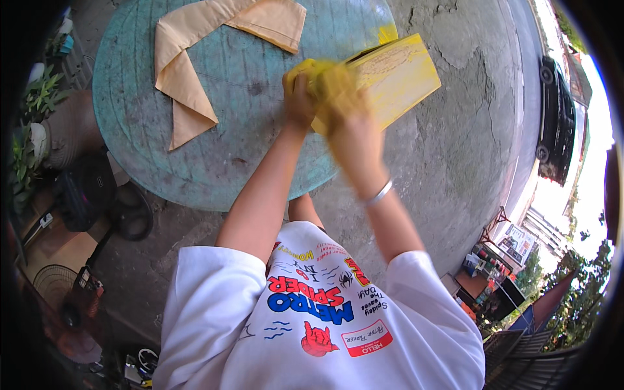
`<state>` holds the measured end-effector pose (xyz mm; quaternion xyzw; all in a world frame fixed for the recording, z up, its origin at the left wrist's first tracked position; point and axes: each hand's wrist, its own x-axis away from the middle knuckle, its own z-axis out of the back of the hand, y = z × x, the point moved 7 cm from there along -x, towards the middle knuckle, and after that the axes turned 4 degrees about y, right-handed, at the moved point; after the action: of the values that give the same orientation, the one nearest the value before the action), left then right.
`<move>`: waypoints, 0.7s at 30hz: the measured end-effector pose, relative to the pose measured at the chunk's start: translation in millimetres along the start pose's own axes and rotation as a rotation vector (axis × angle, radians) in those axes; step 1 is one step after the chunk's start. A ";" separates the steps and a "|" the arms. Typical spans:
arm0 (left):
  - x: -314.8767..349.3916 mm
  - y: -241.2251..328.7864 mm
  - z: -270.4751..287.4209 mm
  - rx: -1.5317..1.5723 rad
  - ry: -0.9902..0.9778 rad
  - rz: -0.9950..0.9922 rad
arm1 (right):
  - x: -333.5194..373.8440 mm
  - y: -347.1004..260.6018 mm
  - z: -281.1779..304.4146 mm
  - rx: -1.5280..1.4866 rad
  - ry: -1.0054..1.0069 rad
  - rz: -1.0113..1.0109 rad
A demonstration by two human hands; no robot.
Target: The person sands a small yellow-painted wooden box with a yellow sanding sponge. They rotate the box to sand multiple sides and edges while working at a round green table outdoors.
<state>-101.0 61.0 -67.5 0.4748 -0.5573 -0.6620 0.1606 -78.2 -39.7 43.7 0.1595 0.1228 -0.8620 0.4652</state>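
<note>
My left hand (298, 101) is closed, its fingers curled against a bright yellow, cloth-like bundle (311, 67) over the right part of the table. Right beside it is my right hand (351, 112), with a metal bracelet on the wrist. Motion smears its fingers, and yellow shows over and around them, so its grip is unclear. The exact kind of the yellow bundle is blurred too. Just beyond my right hand, a yellow box-like block (402, 77) with a pale, scuffed face lies at an angle across the table's right edge. My hands cover its near left end.
A folded tan cloth strip (188, 78) lies bent over the left and far part of the round green table (247, 162). A black speaker-like device (88, 188) and a fan (58, 279) stand at the left. Cracked concrete (465, 130) spreads to the right, with a dark vehicle (558, 120) beyond.
</note>
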 end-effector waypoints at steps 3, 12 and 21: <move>0.6 -3.6 -14.1 0.176 -0.073 0.291 | -34.6 109.5 -1.4 -0.067 -0.141 -0.441; 7.0 -0.7 -7.2 -0.048 -0.007 0.012 | -26.7 47.2 5.4 0.041 0.015 -0.025; 16.7 2.0 -2.9 -0.182 0.065 -0.070 | -19.7 46.2 -10.3 0.085 0.059 0.008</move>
<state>-107.6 46.3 -73.1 0.4987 -0.4722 -0.6993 0.1980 -27.5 -45.8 39.0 0.2048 0.0989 -0.8595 0.4578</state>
